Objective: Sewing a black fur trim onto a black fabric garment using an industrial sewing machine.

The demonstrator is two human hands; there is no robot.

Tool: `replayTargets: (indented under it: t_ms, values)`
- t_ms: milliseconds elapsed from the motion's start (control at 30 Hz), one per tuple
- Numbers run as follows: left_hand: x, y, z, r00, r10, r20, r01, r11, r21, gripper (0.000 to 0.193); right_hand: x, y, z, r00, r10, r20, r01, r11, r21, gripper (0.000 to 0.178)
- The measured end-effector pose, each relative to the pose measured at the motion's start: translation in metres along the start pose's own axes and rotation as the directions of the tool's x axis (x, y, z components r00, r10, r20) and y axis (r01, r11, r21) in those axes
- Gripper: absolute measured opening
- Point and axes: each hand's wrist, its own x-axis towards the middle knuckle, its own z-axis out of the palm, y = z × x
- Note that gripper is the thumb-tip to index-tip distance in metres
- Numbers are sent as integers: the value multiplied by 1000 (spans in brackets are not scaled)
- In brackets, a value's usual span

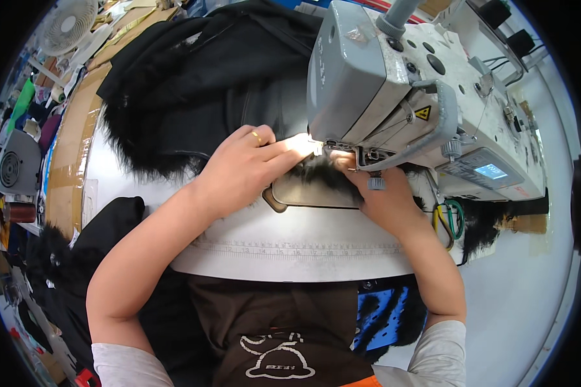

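A grey industrial sewing machine [407,90] stands on a white table [290,245]. Black fabric with black fur trim [193,84] is heaped behind and left of its head. A strip of the black fur [319,173] lies on the metal needle plate [303,193] under the lit needle area. My left hand [245,168], a ring on one finger, presses flat on the fur and fabric just left of the presser foot. My right hand [377,197] rests on the fur under the machine head, its fingertips hidden by the machine.
More black fur pieces [77,251] lie at the table's left edge. A white fan [68,22], a brown cardboard sheet [71,142] and a grey motor housing [16,164] sit far left. Green and yellow wires [448,219] hang by the machine's right.
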Motion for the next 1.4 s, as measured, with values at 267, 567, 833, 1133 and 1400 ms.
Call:
replayTargets:
  t_ms: [267, 567, 833, 1133, 1400]
  values:
    - [-9, 4, -10, 994, 65, -90, -68, 997, -34, 40, -1, -1, -11, 977, -160, -143, 162, 987, 6, 60]
    - [7, 8, -11, 997, 3, 75, -8, 997, 72, 36, -12, 20, 5, 999, -42, -24, 38, 992, -120, 48]
    - [10, 13, -4, 997, 72, -5, -72, 997, 39, 37, -26, 22, -12, 989, -75, -131, 77, 997, 11, 58]
    - [10, 12, -1, 996, 81, -31, -80, 996, 45, 34, -28, 23, -12, 984, -50, -173, 62, 996, 63, 58]
    - [16, 8, -4, 999, 53, -1, -53, 996, 65, 32, -27, 29, -9, 962, -103, -254, 112, 993, 20, 60]
